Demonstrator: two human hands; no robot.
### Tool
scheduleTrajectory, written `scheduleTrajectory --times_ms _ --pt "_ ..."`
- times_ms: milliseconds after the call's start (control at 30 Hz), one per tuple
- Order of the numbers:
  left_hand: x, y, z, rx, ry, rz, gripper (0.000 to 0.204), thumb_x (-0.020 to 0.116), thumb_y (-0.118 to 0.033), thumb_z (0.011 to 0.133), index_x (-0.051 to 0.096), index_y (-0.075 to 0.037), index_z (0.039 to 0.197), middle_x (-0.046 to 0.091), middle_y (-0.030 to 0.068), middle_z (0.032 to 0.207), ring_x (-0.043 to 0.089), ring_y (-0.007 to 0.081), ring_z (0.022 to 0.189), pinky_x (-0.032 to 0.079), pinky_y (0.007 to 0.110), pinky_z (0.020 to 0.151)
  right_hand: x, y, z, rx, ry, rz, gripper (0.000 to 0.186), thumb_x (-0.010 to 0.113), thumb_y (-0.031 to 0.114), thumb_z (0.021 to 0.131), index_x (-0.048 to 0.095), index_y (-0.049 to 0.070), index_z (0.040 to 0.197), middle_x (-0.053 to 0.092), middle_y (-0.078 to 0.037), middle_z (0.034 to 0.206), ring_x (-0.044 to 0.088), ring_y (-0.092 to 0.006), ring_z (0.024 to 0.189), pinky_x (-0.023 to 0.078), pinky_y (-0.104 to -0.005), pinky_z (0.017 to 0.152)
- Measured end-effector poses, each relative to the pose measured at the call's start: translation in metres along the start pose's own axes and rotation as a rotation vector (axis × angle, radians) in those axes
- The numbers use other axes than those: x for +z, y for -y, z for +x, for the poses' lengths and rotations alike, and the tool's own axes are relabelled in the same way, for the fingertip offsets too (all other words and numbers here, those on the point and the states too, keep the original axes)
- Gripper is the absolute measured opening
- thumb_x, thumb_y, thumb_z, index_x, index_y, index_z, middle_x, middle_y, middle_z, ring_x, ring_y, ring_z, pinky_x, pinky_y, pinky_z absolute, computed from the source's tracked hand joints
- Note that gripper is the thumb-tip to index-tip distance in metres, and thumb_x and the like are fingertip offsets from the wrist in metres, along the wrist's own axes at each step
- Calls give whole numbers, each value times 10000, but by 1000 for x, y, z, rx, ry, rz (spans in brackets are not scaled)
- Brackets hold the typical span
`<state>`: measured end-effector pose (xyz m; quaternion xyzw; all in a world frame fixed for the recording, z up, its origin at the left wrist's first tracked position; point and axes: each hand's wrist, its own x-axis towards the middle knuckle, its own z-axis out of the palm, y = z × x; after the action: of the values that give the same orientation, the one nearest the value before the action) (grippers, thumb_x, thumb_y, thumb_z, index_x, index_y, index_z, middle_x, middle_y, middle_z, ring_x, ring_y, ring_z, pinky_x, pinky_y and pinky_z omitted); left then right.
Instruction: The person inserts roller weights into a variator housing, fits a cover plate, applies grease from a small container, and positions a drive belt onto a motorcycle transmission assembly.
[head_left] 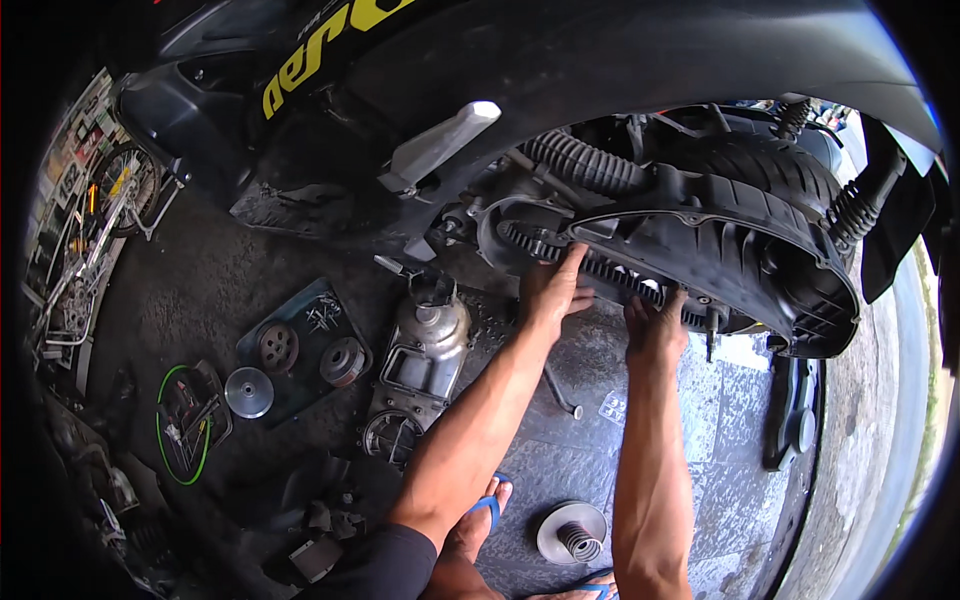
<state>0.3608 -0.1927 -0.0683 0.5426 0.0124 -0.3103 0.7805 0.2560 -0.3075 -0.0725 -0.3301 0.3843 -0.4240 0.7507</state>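
My left hand [552,288] and my right hand [655,320] grip along the black toothed belt [605,268] beneath the open black transmission housing [770,280] of a scooter. My left thumb reaches up at the housing's edge; some fingers of both hands are hidden behind the belt or below it. The belt runs into the housing's front, under a ribbed hose [590,160]. A metal shaft [711,328] points down just right of my right hand.
On the floor lie a metal engine cover [430,335], a parts tray [300,390], a steel disc [250,393], a green-rimmed group of tools [195,420], a pulley with spring [572,532] and a black cover [793,415]. Bicycles [120,200] stand at left. My sandalled feet are below.
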Motion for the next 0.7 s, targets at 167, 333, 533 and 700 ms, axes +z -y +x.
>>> scheduleTrajectory --times_ms 167,333,533,700 --pt "-6 -4 -3 276 -62 139 418 711 -452 817 589 -60 741 557 -1 575 516 92 404 373 222 322 -7 9 10 187 64 -263 499 534 421 944 480 -66 1038 619 -165 735 616 -260 538 543 -343 491" --pt "34 2 -4 152 119 -530 198 656 -238 892 598 -49 892 642 73 756 640 141 595 519 228 468 8 23 13 160 30 421 248 447 193 991 525 -18 1095 588 -122 1029 608 -203 938 546 -307 855" --pt "24 -9 -10 379 311 -636 203 635 -134 889 617 -29 1062 648 62 1017 627 176 984 529 309 851 10 16 -8 163 246 371 269 490 103 964 501 -54 1182 539 -156 1176 559 -212 1082 512 -327 914" --pt "10 26 -39 411 233 -109 187 633 -69 873 604 -17 1050 624 27 880 575 87 791 507 247 706 -38 2 -31 155 295 72 41 550 60 917 525 79 891 605 -69 941 567 -164 868 483 -312 789"
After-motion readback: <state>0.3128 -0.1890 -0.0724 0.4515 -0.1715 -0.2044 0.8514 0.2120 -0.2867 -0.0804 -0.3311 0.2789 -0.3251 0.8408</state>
